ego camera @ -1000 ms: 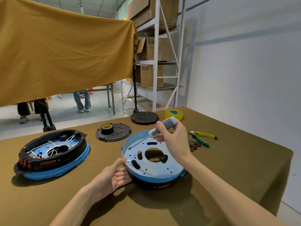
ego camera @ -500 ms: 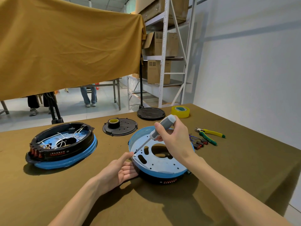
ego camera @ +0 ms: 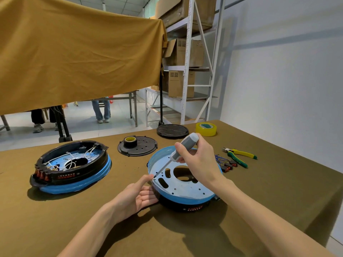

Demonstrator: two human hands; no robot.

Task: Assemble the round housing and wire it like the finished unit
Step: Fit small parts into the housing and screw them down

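Two round units sit on the table (ego camera: pixel 278 201), well apart: the finished unit (ego camera: pixel 72 166) at the left, wired with white leads, and the housing (ego camera: pixel 185 184) near the middle, bare of wires, blue plate up on a black base. Behind them lie a black cover (ego camera: pixel 138 148) with a tape roll on it, a black disc (ego camera: pixel 172 130), yellow tape (ego camera: pixel 206 128), and at the right pliers (ego camera: pixel 239 157) beside a bunch of connectors (ego camera: pixel 225 163).

On the housing, the right hand (ego camera: pixel 196 160) grips the screwdriver (ego camera: pixel 178 153) by its grey handle, shaft slanting down-left to the plate's left edge. The left hand (ego camera: pixel 137 195) lies palm up against the housing's side, fingers straight and relaxed, its thumb touching the spot where the tip meets a screw (ego camera: pixel 154 179).

Risks, as I judge them: the slanted driver could cam out and skid onto the thumb or scratch the plate; the screw could tip and cross-thread, or drop through one of the plate's cut-outs; and since nothing clamps the housing, a hard turn might spin or shift it.
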